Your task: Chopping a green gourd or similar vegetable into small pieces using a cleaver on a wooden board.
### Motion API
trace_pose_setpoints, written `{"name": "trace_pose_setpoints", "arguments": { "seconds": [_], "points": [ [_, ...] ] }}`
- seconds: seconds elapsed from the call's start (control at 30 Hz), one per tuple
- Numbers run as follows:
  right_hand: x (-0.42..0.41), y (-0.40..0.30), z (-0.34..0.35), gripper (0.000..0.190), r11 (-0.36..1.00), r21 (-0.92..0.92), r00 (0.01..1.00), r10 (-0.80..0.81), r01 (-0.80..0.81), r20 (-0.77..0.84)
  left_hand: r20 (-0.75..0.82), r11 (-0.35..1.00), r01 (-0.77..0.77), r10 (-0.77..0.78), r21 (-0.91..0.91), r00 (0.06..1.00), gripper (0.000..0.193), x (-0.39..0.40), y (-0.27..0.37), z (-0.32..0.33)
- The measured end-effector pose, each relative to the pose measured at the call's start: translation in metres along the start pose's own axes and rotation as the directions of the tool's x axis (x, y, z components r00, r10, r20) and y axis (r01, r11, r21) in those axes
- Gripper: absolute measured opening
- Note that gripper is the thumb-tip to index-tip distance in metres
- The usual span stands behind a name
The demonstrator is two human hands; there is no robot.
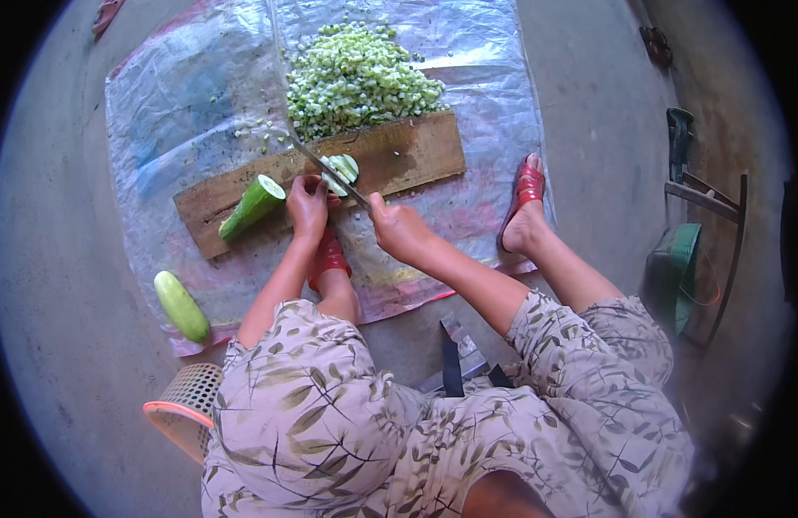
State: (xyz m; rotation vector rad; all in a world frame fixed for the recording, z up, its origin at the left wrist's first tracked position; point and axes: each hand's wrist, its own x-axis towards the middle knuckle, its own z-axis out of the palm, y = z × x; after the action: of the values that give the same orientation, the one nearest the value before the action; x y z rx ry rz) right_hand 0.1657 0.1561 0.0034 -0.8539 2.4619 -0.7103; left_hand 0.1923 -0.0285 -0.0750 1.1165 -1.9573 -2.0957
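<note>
My right hand [399, 228] grips the handle of a knife [331, 169], whose blade slants up and left across cucumber slices [342, 171] on a wooden board [412, 152]. Beside those slices, my left hand [310, 206] has its fingertips at their lower left edge; whether it grips them is hard to see. A cut green cucumber [251, 206] lies on the board to the left of my left hand, its pale cut face turned up and right. Behind the board rises a heap of diced cucumber [360, 81].
Under the board spreads a plastic sheet [179, 142], with a whole cucumber [181, 307] at its lower left. A perforated basket [185, 405] lies tipped near my left leg. My feet in red sandals [527, 188] rest on the sheet. At right stands a green container [681, 278].
</note>
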Motion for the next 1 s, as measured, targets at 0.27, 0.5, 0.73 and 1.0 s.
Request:
{"name": "trace_pose_setpoints", "arguments": {
  "seconds": [0.27, 0.5, 0.73, 1.0],
  "points": [
    [-0.015, 0.0, -0.007, 0.022, 0.998, -0.052, 0.998, 0.027, -0.024, 0.055, -0.01, 0.985, -0.112, 0.114, 0.133, 0.993, 0.012, -0.005, 0.012, 0.006],
    [-0.009, -0.013, -0.009, 0.024, 0.992, -0.092, 0.989, 0.095, -0.086, 0.11, -0.062, 0.928, -0.163, 0.194, 0.336, 0.979, 0.014, 0.002, -0.001, 0.0],
    [0.0, -0.012, -0.007, 0.025, 0.991, -0.084, 0.984, 0.114, -0.103, 0.134, -0.06, 0.927, -0.187, 0.218, 0.324, 0.974, 0.017, 0.008, -0.011, -0.001],
    [0.008, 0.001, 0.025, 0.025, 0.991, -0.124, 0.997, 0.055, -0.048, 0.05, -0.026, 0.992, -0.066, 0.069, 0.109, 0.997, 0.019, 0.009, -0.016, 0.002]
  ]
}}
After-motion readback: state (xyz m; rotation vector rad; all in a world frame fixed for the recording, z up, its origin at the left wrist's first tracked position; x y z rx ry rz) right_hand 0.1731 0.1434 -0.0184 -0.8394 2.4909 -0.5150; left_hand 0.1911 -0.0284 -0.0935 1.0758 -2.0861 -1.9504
